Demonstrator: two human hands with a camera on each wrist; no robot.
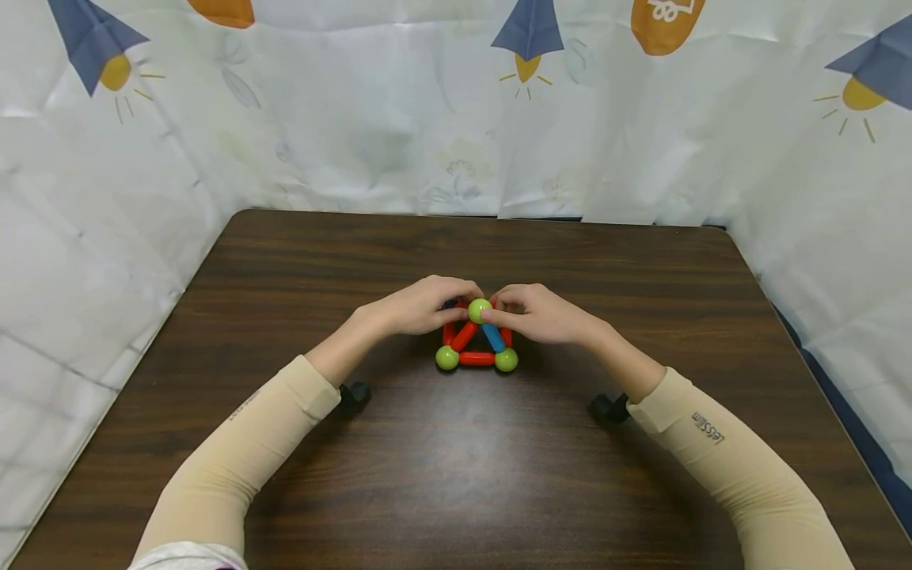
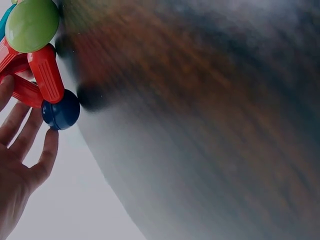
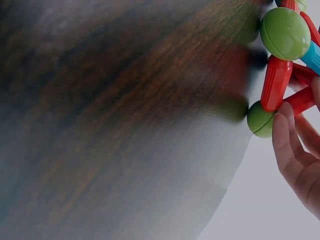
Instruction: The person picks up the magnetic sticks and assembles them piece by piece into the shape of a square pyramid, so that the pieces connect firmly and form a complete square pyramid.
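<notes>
A ball-and-stick toy pyramid stands on the table, with a green ball [image 1: 480,309] at its peak. Two more green balls, left [image 1: 446,358] and right [image 1: 507,360], form its front corners, joined by a red stick [image 1: 476,359]. One sloping stick [image 1: 493,338] is blue; others are red. My left hand [image 1: 427,306] grips the upper left side, a finger touching the dark blue ball [image 2: 62,111] at a rear corner. With its thumb by the top ball, my right hand [image 1: 543,313] holds the right side; fingers reach near a rear green ball [image 3: 260,120].
The dark wood table [image 1: 470,475] extends around the pyramid. Black wrist-worn pieces, left [image 1: 354,395] and right [image 1: 609,409], show beneath the sleeves. A white printed curtain [image 1: 399,119] hangs behind the table and along both sides.
</notes>
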